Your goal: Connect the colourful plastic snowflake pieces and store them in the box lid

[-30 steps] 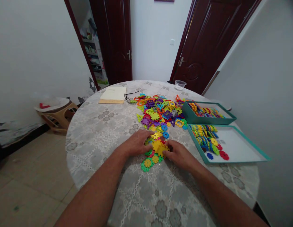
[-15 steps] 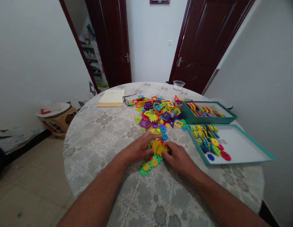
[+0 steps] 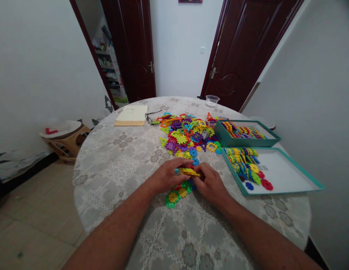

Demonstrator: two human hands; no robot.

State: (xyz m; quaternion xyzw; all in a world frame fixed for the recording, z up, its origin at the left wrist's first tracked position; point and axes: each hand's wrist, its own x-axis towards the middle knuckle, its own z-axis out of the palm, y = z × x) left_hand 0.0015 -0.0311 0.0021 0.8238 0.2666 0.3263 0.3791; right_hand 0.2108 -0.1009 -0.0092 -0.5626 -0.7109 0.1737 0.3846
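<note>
My left hand [image 3: 166, 174] and my right hand [image 3: 209, 183] meet over the round table [image 3: 121, 168], both closed on a small stack of yellow plastic gear pieces [image 3: 188, 172] held flat just above the cloth. Under and in front of the hands lie a few green, yellow and red gear pieces [image 3: 176, 195]. Beyond them spreads a big pile of mixed coloured gear pieces [image 3: 188, 135].
A shallow teal tray [image 3: 289, 172] with rows of pieces sits to the right, a deeper teal box [image 3: 242, 139] behind it. A notebook [image 3: 131, 115], glasses [image 3: 152, 117] and a clear cup [image 3: 212, 99] lie at the far side. A stool [image 3: 64, 140] stands left.
The yellow pieces lay flat on the table between my hands; now both hands have closed on them and lifted them slightly. The view shifted a little.
</note>
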